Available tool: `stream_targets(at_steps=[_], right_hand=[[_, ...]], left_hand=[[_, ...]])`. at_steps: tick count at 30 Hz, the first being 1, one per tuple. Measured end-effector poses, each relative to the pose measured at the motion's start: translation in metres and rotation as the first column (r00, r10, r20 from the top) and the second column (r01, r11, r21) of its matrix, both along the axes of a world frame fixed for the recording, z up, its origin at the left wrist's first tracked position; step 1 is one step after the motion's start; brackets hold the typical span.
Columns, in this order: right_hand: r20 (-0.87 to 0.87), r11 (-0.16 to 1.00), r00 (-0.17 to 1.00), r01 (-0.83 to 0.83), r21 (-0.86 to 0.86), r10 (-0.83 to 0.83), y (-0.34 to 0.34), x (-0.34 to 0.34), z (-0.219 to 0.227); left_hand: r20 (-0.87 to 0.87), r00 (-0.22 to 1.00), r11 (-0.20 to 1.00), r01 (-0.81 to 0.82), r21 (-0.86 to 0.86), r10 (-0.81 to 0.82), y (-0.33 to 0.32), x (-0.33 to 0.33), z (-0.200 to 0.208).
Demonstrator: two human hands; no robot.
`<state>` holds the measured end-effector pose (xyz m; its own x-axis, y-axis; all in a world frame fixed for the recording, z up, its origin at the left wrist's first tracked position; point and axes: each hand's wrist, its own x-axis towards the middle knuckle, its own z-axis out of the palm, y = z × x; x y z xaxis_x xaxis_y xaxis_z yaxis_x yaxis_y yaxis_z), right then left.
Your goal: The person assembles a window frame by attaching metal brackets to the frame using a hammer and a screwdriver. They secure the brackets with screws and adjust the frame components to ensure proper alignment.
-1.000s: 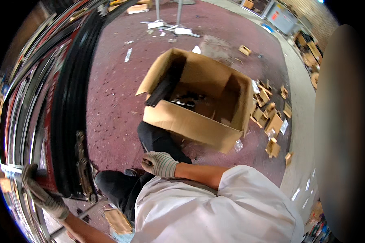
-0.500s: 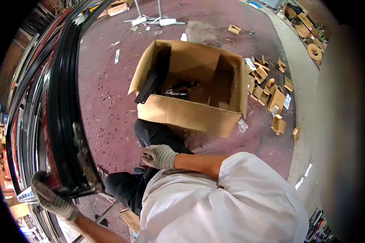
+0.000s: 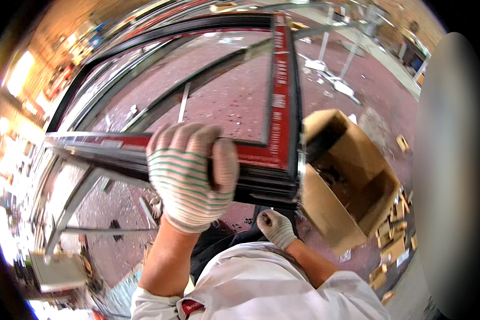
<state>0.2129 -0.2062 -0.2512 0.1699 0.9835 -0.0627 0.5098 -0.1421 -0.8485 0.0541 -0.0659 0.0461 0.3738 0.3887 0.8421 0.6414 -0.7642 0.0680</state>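
While the gloved left hand point(image 3: 189, 176) grips the near rail of a black, red-faced rectangular frame point(image 3: 279, 112) in front of the body, the gloved right hand point(image 3: 277, 229) curls in a loose fist by the white shirt point(image 3: 277, 274). Beyond sits an open cardboard box point(image 3: 326, 209), then a grey metal stand point(image 3: 330, 76).

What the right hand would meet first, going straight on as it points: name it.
The right hand would likely meet the black frame's lower bar, though depth is unclear: it may pass beneath.
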Motion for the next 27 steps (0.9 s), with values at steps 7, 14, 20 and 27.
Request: stream_targets(at_steps=[7,14,20,27], right_hand=[[0.036,0.996,0.998,-0.046,0.077,0.044,0.001,-0.004,-0.018],[-0.097,0.999,0.994,-0.048,0.018,0.049,0.005,-0.009,-0.024],[-0.064,0.994,0.992,-0.112,-0.02,0.11,0.014,-0.013,-0.019],[0.0,0.98,0.981,-0.193,-0.046,0.193,0.027,-0.029,0.003]], left_hand=[[0.157,0.974,0.986,0.166,-0.023,-0.161,-0.005,-0.029,0.008],[0.371,0.844,0.921,0.332,0.206,-0.387,-0.047,-0.031,0.027],[0.402,0.826,0.916,0.321,0.241,-0.395,-0.069,-0.062,0.03],[0.388,0.887,0.966,0.254,0.046,-0.251,-0.086,-0.103,-0.005]])
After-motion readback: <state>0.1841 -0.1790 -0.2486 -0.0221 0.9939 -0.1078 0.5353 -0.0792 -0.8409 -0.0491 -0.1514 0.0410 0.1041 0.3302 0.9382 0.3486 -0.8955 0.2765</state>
